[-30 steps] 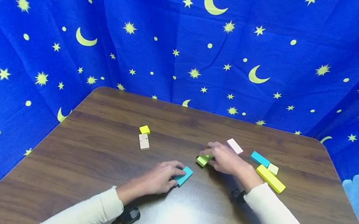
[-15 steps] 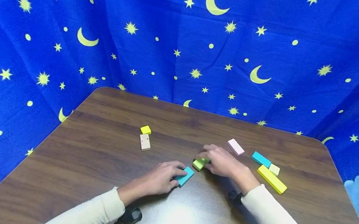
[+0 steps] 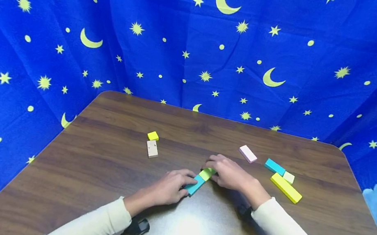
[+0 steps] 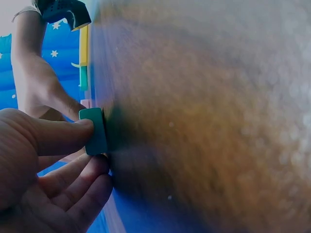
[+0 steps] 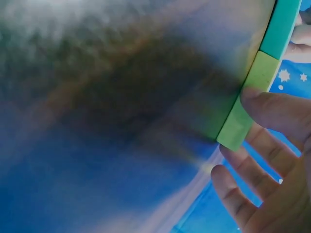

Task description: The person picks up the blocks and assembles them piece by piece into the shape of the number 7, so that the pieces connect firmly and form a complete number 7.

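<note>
A turquoise block (image 3: 195, 186) lies flat on the table, pinched between the thumb and fingers of my left hand (image 3: 170, 186). End to end with it sits a lime green block (image 3: 207, 174), gripped by my right hand (image 3: 229, 173). In the right wrist view the green block (image 5: 249, 102) meets the turquoise one (image 5: 280, 29) with their ends touching, in one line. The left wrist view shows the near end of the turquoise block (image 4: 94, 131) under my left thumb. Part of the green block is hidden by my right fingers in the head view.
On the wooden table (image 3: 95, 185), a yellow block (image 3: 153, 135) touches a pale block (image 3: 152, 149) at left. Farther right lie a pink block (image 3: 247, 154), another turquoise block (image 3: 275, 166), a cream block (image 3: 288, 177) and a long yellow block (image 3: 286, 188). A starry blue curtain (image 3: 175, 15) hangs behind.
My right hand has slid the green block left and toward me until its end touches the turquoise block. The left hand has stayed on the turquoise block.
</note>
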Motion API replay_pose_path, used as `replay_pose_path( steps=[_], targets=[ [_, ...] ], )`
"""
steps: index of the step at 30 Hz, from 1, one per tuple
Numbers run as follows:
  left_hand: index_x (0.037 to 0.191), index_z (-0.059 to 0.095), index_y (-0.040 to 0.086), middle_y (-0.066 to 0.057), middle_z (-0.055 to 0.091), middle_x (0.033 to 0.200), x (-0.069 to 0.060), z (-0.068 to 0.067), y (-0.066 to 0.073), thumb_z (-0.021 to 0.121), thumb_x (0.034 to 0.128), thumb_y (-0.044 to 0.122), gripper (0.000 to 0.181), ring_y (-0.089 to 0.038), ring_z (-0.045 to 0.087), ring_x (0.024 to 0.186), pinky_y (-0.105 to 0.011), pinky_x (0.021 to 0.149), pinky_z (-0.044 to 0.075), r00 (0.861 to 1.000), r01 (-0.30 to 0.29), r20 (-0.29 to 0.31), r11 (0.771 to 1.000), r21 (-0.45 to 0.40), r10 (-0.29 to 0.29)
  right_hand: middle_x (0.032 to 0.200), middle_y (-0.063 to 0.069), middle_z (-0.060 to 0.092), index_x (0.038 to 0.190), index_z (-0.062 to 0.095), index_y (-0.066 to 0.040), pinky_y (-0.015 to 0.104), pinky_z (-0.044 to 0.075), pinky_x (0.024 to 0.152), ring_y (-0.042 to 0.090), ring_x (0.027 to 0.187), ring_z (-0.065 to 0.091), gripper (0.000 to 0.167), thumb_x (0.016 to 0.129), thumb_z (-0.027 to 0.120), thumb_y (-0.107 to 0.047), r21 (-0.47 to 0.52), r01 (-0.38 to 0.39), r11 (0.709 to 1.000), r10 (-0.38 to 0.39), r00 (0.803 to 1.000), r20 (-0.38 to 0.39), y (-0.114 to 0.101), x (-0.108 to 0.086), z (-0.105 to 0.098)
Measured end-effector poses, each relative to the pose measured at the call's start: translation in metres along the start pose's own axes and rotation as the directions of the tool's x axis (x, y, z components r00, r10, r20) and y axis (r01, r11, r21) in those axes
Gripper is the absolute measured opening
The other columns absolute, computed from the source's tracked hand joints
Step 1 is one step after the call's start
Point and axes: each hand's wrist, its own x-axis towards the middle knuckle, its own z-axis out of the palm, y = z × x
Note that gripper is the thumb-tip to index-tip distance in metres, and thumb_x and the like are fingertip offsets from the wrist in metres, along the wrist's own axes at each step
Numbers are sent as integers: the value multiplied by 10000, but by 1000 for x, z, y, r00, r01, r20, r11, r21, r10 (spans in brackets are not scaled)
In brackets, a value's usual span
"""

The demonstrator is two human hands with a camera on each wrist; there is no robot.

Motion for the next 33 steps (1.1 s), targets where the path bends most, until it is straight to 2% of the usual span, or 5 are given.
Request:
replay_pose_path(
  steps=[7, 14, 23, 28, 33],
  targets=[
    [1260, 681, 69, -99, 621, 1366, 0, 2, 1, 686, 892, 105, 370, -281, 618, 1228, -473, 1016, 507, 1000, -16, -7, 1000, -8, 16, 1080, 10, 684, 1100, 733, -125, 366, 557, 881, 191, 1004, 632, 290, 816, 761, -70, 26, -9, 1000, 9, 1000, -1, -1, -2, 2],
    [1252, 688, 76, -93, 629, 1357, -1, 3, 3, 700, 888, 120, 367, -260, 623, 1224, -453, 1012, 512, 999, -33, -10, 999, 12, 33, 1102, 22, 683, 1099, 729, -119, 383, 558, 885, 201, 1028, 633, 282, 827, 750, -49, 30, -2, 1000, 1, 1000, 13, -1, -4, 1],
    [1281, 667, 108, -74, 606, 1387, 0, 2, 6, 712, 886, 146, 399, -249, 612, 1238, -456, 1014, 510, 1000, 2, 26, 1000, 9, -2, 1125, 24, 680, 1118, 727, -125, 395, 554, 910, 203, 1055, 634, 293, 834, 743, -53, 44, 2, 999, -3, 1000, 17, 0, -6, 1],
    [1288, 653, 77, -98, 601, 1380, 0, -2, 3, 689, 898, 156, 399, -259, 618, 1215, -448, 988, 522, 999, -42, 19, 999, -17, 42, 1202, 66, 663, 1218, 689, -116, 432, 535, 974, 248, 1128, 623, 412, 819, 737, -24, 58, -12, 998, 10, 1000, 29, 1, -8, -1],
    [1291, 649, 71, -94, 586, 1392, 7, -10, -3, 650, 933, 143, 365, -235, 628, 1194, -432, 999, 521, 996, -80, 37, 996, -45, 82, 1277, 107, 632, 1269, 655, -107, 491, 507, 1025, 302, 1204, 598, 462, 822, 763, -56, 73, -79, 994, 76, 996, 43, 3, -12, -5]
  ],
)
